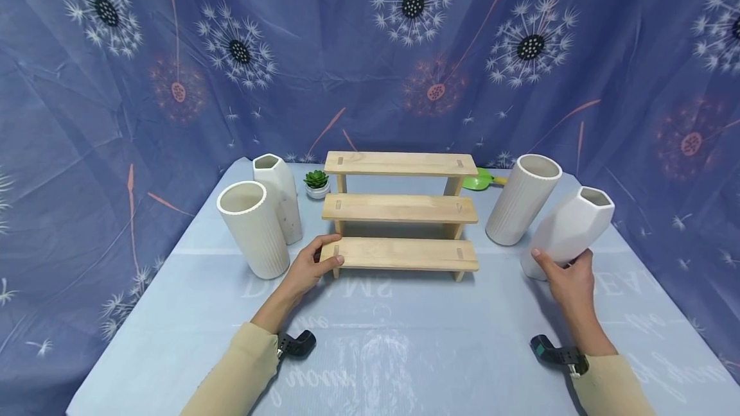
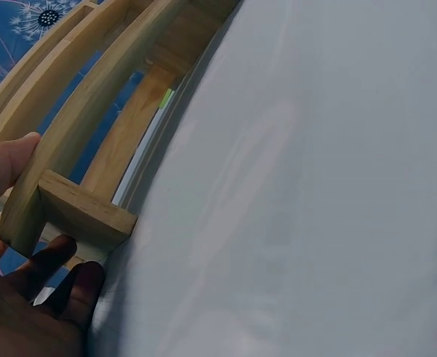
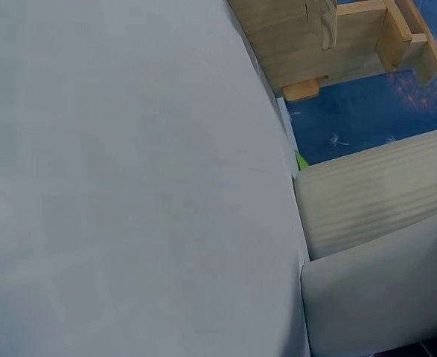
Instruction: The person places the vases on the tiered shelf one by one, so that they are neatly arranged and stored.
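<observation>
A three-tier wooden shelf stand occupies the middle of the table. My left hand grips the left end of its lowest board; in the left wrist view the thumb lies against the board and the other fingers curl below its end. On the right, my right hand holds a white faceted vase low on its body, thumb on the near left side. Right behind that vase stands a ribbed cream vase. The right wrist view shows both vases, but the right hand is hardly visible there.
Left of the stand are another ribbed cream vase and a tall white faceted vase. A small potted succulent sits by the stand's back left. A green tool with a yellow handle lies behind its right end. A patterned blue curtain hangs behind.
</observation>
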Demonstrator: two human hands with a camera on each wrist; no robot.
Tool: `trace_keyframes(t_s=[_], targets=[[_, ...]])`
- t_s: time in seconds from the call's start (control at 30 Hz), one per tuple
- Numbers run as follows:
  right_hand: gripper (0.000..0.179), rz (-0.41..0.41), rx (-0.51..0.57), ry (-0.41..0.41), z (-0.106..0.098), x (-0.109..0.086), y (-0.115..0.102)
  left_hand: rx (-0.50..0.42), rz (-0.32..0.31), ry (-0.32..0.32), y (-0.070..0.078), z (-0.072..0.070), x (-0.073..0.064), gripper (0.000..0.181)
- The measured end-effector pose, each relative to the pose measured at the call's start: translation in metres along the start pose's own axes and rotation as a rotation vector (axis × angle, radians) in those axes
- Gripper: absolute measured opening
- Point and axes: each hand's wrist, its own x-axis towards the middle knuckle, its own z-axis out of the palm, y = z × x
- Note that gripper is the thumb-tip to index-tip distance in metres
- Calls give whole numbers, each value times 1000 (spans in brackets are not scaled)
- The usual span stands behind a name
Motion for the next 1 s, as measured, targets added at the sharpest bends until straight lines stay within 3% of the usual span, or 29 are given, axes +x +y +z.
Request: trace_keyframes(t_s=[0.2,1.0], targets=[[86,15,2,-15,0,2,-1,-5,-12,-3,15,1,-7,50],[86,62,-1,0,-1,-3,-4,-6,-3,0,12,2,-8,50]])
